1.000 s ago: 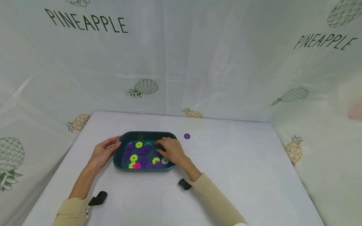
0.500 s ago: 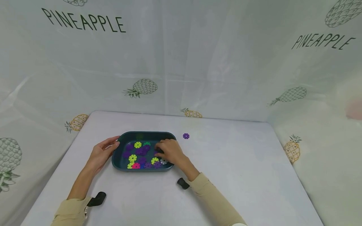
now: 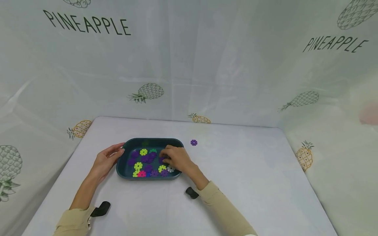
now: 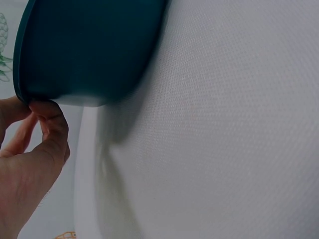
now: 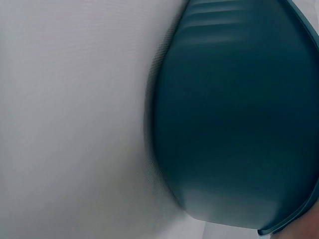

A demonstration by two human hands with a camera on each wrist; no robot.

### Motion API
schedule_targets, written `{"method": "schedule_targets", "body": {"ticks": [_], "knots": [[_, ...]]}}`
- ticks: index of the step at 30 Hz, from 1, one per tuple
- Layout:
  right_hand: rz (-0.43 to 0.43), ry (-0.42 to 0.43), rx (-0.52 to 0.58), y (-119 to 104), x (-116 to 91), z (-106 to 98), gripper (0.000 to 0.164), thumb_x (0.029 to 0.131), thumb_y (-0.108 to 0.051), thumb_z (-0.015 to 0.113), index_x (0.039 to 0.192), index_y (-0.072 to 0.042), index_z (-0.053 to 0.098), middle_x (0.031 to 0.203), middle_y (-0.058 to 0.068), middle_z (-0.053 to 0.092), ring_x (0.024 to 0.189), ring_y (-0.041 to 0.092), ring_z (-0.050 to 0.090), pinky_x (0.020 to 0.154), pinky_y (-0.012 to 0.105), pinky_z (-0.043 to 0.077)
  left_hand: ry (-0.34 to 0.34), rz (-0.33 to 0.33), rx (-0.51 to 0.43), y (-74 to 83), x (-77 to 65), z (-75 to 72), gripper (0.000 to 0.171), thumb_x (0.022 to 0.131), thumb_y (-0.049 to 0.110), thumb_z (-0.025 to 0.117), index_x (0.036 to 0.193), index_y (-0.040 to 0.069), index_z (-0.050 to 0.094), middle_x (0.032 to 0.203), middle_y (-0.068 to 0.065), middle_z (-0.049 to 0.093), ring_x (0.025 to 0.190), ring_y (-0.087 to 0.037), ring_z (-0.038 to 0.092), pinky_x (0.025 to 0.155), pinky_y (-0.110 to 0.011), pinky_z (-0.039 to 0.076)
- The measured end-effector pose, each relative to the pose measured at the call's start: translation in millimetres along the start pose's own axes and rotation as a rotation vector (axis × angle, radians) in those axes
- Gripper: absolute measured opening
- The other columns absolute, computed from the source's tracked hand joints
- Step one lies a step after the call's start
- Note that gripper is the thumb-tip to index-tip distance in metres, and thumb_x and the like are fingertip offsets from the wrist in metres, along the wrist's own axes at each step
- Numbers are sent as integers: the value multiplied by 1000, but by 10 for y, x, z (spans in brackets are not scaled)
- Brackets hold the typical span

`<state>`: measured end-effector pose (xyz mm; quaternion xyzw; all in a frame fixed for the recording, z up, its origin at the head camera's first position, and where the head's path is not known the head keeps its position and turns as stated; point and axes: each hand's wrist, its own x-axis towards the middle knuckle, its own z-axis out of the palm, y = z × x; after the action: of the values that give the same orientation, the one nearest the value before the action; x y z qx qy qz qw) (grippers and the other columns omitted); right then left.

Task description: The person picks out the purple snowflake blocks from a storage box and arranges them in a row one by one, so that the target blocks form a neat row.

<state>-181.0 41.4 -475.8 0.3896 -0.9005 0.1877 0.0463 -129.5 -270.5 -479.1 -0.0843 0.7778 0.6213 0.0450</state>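
Note:
In the head view a dark teal tray (image 3: 150, 179) stands on the white table, with several flower-shaped plastic discs inside. Yellow discs (image 3: 138, 166), purple discs (image 3: 146, 159), a pink disc (image 3: 141, 174) and a white disc (image 3: 171, 168) are among them. At the tray's left end my left hand (image 3: 104, 161) grips the rim; the left wrist view has its fingertips at the tray's corner. My right hand (image 3: 178, 158) reaches over the right end, fingers bent down among the discs. Whether it pinches a disc is hidden; the right wrist view has mostly the tray's outer wall (image 5: 234, 114).
One purple disc (image 3: 194, 142) lies alone on the table (image 3: 236, 170), beyond the tray's right end. A white curtain (image 3: 251, 65) printed with pineapples hangs behind the table. Black wrist devices (image 3: 101, 209) stick out from both sleeves.
My right hand's fingers have shifted slightly left within the tray, and more of a purple disc shows beneath them. The left hand keeps its place at the rim.

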Motion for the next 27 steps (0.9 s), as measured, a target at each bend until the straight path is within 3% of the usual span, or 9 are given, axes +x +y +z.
{"method": "schedule_targets", "body": {"ticks": [12, 18, 27], "knots": [[-69, 168, 336, 132, -57, -101, 14, 97, -5, 71, 110, -5, 75, 105, 5, 68, 96, 15, 66, 85, 22, 54, 0, 8, -7, 31, -24, -9, 63, 102, 39, 64, 152, 4, 48, 121, 4, 54, 103, 2, 59, 87, -10, 50], [16, 249, 490, 247, -114, -179, 15, 98, -5, 69, 112, -4, 73, 104, 5, 69, 94, 14, 65, 85, 24, 56, -4, 18, -4, 26, -38, 6, 64, 102, 40, 64, 152, 3, 47, 122, 3, 54, 104, 2, 59, 87, -10, 50], [191, 419, 543, 454, -208, -334, 16, 97, -6, 71, 113, -4, 74, 104, 7, 68, 95, 20, 67, 80, 28, 60, 5, 16, 17, 24, -52, 17, 65, 102, 44, 63, 151, 5, 48, 123, 4, 53, 103, 5, 58, 87, -9, 49]]}}
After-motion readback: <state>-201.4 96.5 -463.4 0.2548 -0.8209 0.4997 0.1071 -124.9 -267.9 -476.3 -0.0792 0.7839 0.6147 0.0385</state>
